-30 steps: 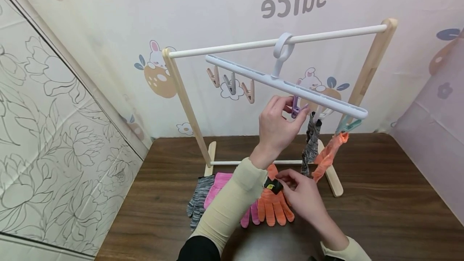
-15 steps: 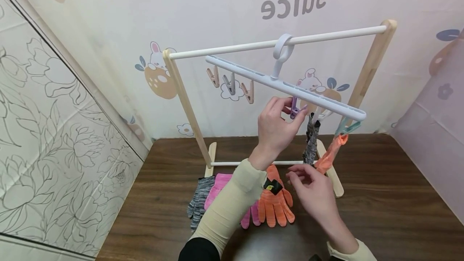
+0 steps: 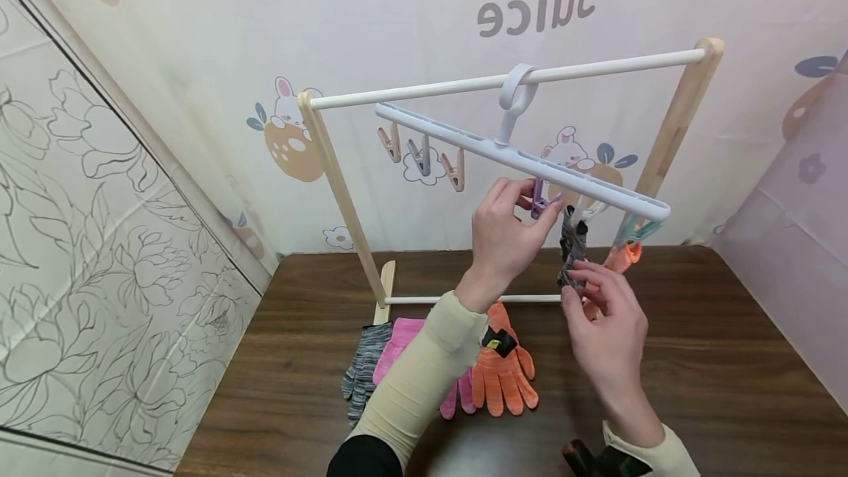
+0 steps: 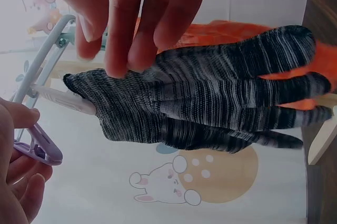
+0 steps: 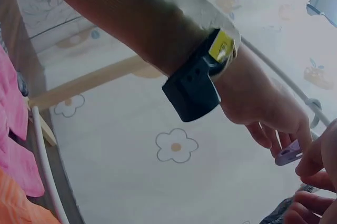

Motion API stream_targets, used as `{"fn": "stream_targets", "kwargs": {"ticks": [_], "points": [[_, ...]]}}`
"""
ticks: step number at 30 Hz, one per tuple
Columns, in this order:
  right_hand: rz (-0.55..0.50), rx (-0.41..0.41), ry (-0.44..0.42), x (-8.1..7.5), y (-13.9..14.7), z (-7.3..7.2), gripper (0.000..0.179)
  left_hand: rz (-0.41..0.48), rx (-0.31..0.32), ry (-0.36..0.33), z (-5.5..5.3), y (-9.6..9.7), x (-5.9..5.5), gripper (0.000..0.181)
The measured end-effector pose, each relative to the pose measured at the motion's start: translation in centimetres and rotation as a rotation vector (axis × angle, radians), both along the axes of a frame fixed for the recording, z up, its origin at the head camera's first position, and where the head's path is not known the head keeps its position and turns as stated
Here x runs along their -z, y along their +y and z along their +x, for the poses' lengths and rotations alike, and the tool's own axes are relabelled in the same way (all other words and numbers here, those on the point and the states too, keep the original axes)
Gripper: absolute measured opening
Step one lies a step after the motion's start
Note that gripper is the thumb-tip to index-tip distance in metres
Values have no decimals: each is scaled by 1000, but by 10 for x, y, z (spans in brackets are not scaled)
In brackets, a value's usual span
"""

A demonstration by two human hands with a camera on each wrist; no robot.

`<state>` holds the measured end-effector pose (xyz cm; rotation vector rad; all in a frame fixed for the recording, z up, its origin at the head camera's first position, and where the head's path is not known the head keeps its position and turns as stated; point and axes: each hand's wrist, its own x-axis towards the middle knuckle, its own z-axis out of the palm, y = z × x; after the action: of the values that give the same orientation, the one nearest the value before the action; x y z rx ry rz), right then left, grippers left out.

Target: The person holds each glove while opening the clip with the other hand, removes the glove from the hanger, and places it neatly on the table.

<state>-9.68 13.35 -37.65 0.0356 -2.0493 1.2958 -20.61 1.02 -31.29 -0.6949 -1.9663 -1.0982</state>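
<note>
My left hand [image 3: 506, 230] pinches a purple clothespin [image 3: 539, 201] that hangs under the white hanger [image 3: 490, 144]. Beside it, a grey-and-black striped knit glove [image 4: 210, 92] dangles from a white clothespin [image 4: 63, 99]. My right hand [image 3: 609, 322] is at this hanging glove, its fingers loosely bent; in the left wrist view those fingers [image 4: 118, 45] overlap the glove near its cuff. An orange glove [image 3: 621, 256] hangs behind from a teal clothespin [image 3: 637, 230], partly covered by my right hand.
The hanger hooks over the rod [image 3: 616, 63] of a wooden rack. Three bare clothespins [image 3: 419, 154] hang at its left half. On the table [image 3: 265, 389] lie a grey glove [image 3: 364, 370], a pink glove [image 3: 400, 337] and an orange glove [image 3: 503, 377], partly behind my left arm.
My right hand has moved from above the orange glove on the table up and right to the hanging grey glove. My left hand stays on the purple clothespin.
</note>
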Motion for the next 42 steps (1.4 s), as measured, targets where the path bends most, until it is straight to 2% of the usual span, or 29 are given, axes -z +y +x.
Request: {"fn": "stream_targets", "kwargs": {"ticks": [12,19,23,29,42], "points": [[-69,88,139,1,4,-12,23,12,9,-7,0,1,2,28],[-88,102,141,5,3,-24,34,29,18,3,0,1,2,28],[-62,101,164,9,2,-29,34,24,12,4,-1,0,2,28],[-33,139,123,16,3,-38,36,13,0,8,-1,-2,2,28],[-75,160,123,23,2,-42,18,36,-7,-4,-2,-4,3,30]]}}
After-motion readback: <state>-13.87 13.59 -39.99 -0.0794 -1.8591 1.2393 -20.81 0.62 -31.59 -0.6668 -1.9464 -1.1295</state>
